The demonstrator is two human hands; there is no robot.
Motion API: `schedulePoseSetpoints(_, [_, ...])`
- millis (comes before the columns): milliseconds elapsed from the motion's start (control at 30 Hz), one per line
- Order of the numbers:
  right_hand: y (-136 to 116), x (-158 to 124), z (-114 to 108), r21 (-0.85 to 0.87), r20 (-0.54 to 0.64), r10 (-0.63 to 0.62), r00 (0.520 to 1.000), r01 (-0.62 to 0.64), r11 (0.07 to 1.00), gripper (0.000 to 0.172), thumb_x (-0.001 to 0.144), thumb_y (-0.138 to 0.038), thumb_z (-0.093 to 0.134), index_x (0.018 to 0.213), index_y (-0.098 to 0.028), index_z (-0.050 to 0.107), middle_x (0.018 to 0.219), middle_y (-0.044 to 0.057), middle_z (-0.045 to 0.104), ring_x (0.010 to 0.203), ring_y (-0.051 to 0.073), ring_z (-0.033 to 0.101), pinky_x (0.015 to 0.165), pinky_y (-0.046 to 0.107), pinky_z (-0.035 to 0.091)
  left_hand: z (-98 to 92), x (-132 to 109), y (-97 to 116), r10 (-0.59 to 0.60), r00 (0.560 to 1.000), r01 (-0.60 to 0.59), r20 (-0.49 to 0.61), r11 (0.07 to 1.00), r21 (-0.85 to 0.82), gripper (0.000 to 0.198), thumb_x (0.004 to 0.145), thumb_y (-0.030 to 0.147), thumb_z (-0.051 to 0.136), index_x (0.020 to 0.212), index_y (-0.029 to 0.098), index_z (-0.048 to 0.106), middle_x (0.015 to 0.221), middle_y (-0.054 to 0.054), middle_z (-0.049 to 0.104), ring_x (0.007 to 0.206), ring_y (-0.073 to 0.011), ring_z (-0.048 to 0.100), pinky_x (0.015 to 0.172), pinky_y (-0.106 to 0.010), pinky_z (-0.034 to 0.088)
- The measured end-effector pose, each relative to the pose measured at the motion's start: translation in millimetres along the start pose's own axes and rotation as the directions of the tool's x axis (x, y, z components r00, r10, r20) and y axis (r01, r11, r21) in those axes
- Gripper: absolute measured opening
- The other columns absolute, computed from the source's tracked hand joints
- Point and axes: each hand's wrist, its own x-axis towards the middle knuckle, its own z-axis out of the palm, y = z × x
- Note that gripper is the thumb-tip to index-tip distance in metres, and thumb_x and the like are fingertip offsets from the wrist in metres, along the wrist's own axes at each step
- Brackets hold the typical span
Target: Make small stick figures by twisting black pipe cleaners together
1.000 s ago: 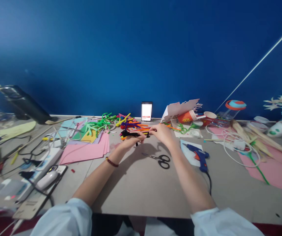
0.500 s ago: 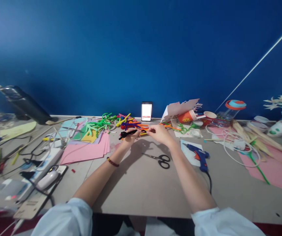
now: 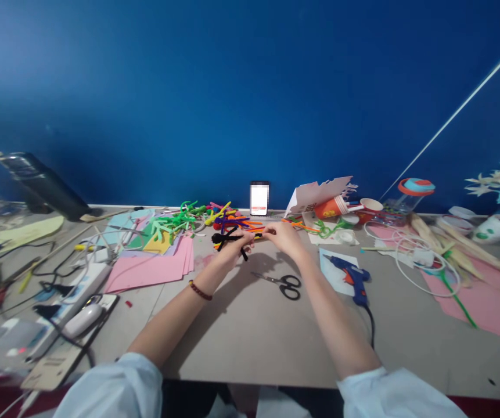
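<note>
Black fuzzy pipe cleaners [image 3: 220,238], twisted together with a bit of yellow, stick out to the left of my left hand [image 3: 232,248], whose fingers are closed around them. One black strand hangs below those fingers. Just to the right, my right hand [image 3: 288,237] is closed in a pinch at the far end of the same black and yellow piece. Both hands are raised over the grey table [image 3: 250,331]. Below them lie scissors [image 3: 291,287] with black handles, touched by neither hand. My fingers partly hide the middle of the piece.
Behind the hands lie colourful pipe cleaners [image 3: 184,216] and a propped phone [image 3: 259,198]. Pink paper [image 3: 149,273] and a power strip [image 3: 73,299] are at left. A blue glue gun [image 3: 352,276], an orange paper cup [image 3: 330,208] and a white cable [image 3: 428,290] are at right.
The black piece has turned in my left hand, and its strands now spread apart, one pointing downward. My right hand keeps its pinch in nearly the same spot.
</note>
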Motion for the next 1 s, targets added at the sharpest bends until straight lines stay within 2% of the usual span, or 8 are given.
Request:
schedulePoseSetpoints(133, [1, 0, -11, -0.053, -0.078, 0.039, 0.996, -0.043, 0.998, 0.011, 0.079, -0.025, 0.062, 0.076, -0.023, 0.073, 0.076, 0.004, 0.072, 0.069, 0.019, 0.061, 0.058, 0.025, 0.035, -2.9, -1, 0, -0.005, 0.996, -0.011, 0.089, 0.984, 0.177, 0.026, 0.065, 0.038, 0.073, 0.062, 0.016, 0.06, 0.059, -0.001, 0.057, 0.053, -0.0108, 0.051, 0.051, -0.024, 0.038])
schedulePoseSetpoints(233, [-2, -2, -17, -0.07, -0.094, -0.012, 0.996, 0.006, 0.998, 0.013, 0.08, -0.023, 0.061, 0.077, -0.024, 0.073, 0.08, 0.004, 0.072, 0.075, 0.02, 0.062, 0.062, 0.026, 0.038, -3.8, -2, 0, 0.028, 0.995, -0.058, 0.1, 0.948, 0.313, 0.024, 0.067, 0.038, 0.071, 0.062, 0.017, 0.061, 0.06, -0.002, 0.059, 0.052, -0.0115, 0.051, 0.051, -0.025, 0.039])
schedulePoseSetpoints(300, [-6, -3, -20, -0.054, -0.112, -0.064, 0.992, 0.059, 0.997, 0.013, 0.081, -0.022, 0.06, 0.077, -0.024, 0.073, 0.083, 0.004, 0.072, 0.079, 0.02, 0.062, 0.066, 0.026, 0.039, -4.0, -2, -1, 0.053, 0.996, -0.076, 0.073, 0.93, 0.359, 0.023, 0.068, 0.039, 0.07, 0.065, 0.017, 0.063, 0.061, -0.002, 0.06, 0.054, -0.0128, 0.052, 0.051, -0.025, 0.039])
schedulePoseSetpoints(433, [-15, -6, -20, 0.013, -0.122, -0.095, 0.988, 0.098, 0.995, 0.012, 0.082, -0.021, 0.06, 0.078, -0.022, 0.071, 0.085, 0.004, 0.072, 0.08, 0.019, 0.063, 0.069, 0.026, 0.04, -4.8, 0, 0, 0.099, 0.994, -0.073, -0.05, 0.923, 0.377, 0.023, 0.069, 0.039, 0.068, 0.064, 0.017, 0.063, 0.06, -0.003, 0.058, 0.052, -0.0118, 0.05, 0.047, -0.024, 0.037])
schedulePoseSetpoints(633, [-19, -10, -12, 0.106, -0.055, -0.144, 0.988, 0.149, 0.983, 0.013, 0.081, -0.022, 0.057, 0.077, -0.021, 0.069, 0.082, 0.002, 0.071, 0.073, 0.016, 0.061, 0.063, 0.024, 0.038, -8.7, 7, -3, 0.188, 0.969, -0.137, -0.161, 0.95, 0.282, 0.02, 0.069, 0.033, 0.068, 0.061, 0.018, 0.06, 0.062, -0.001, 0.056, 0.056, -0.0112, 0.048, 0.049, -0.025, 0.036])
schedulePoseSetpoints(733, [-16, -8, -5, 0.142, -0.012, -0.138, 0.99, 0.138, 0.98, 0.013, 0.08, -0.022, 0.056, 0.076, -0.021, 0.068, 0.079, 0.001, 0.07, 0.071, 0.015, 0.06, 0.062, 0.024, 0.037, -9.9, 10, -5, 0.177, 0.964, -0.147, -0.199, 0.977, 0.158, 0.022, 0.066, 0.032, 0.071, 0.06, 0.017, 0.057, 0.061, 0.001, 0.054, 0.056, -0.0096, 0.048, 0.051, -0.024, 0.036])
schedulePoseSetpoints(867, [-13, -6, 1, 0.123, 0.025, -0.151, 0.988, 0.147, 0.981, 0.011, 0.079, -0.019, 0.057, 0.074, -0.02, 0.067, 0.08, 0.002, 0.07, 0.072, 0.015, 0.059, 0.063, 0.023, 0.037, -7.2, 11, 0, 0.048, 0.974, -0.062, -0.22, 0.996, -0.057, 0.024, 0.059, 0.031, 0.076, 0.062, 0.015, 0.058, 0.061, 0.001, 0.056, 0.058, -0.0087, 0.051, 0.052, -0.022, 0.036])
schedulePoseSetpoints(1000, [-11, -4, 0, 0.024, 0.027, -0.108, 0.994, 0.107, 0.994, 0.013, 0.079, -0.018, 0.056, 0.073, -0.021, 0.067, 0.078, 0.002, 0.069, 0.068, 0.015, 0.058, 0.059, 0.023, 0.033, -1.5, 7, 7, -0.119, 0.978, 0.08, -0.173, 0.973, -0.218, 0.026, 0.052, 0.028, 0.08, 0.061, 0.014, 0.06, 0.059, 0.001, 0.057, 0.055, -0.0076, 0.05, 0.049, -0.021, 0.035])
